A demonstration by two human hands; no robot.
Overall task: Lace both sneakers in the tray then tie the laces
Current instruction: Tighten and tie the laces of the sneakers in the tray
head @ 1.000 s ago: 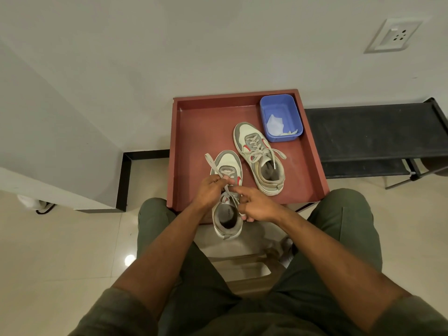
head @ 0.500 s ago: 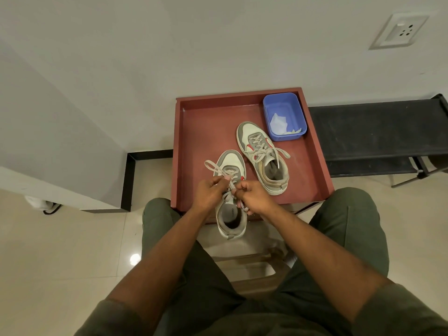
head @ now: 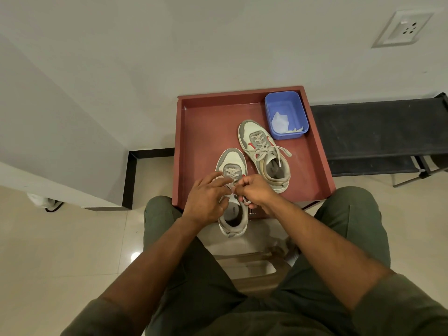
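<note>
Two grey and white sneakers with red marks lie in a red-brown tray [head: 198, 132]. The right sneaker [head: 263, 151] is laced and its laces end in a bow with loose ends. The left sneaker [head: 231, 212] lies with its heel over the tray's near edge. My left hand [head: 208, 197] and my right hand [head: 254, 192] meet over its tongue. My right hand pinches the grey lace; my left hand rests on the shoe with fingers partly spread, touching the lace. The knot area is hidden by my fingers.
A blue plastic tub [head: 286, 115] holding crumpled white paper stands in the tray's far right corner. A black bench [head: 378, 132] lies to the right. A white wall with a socket [head: 403, 29] is behind. My knees flank the tray's near edge.
The loose lace end that stuck out to the left of the shoe has been drawn in. My hands have closed together over the tongue of the left sneaker.
</note>
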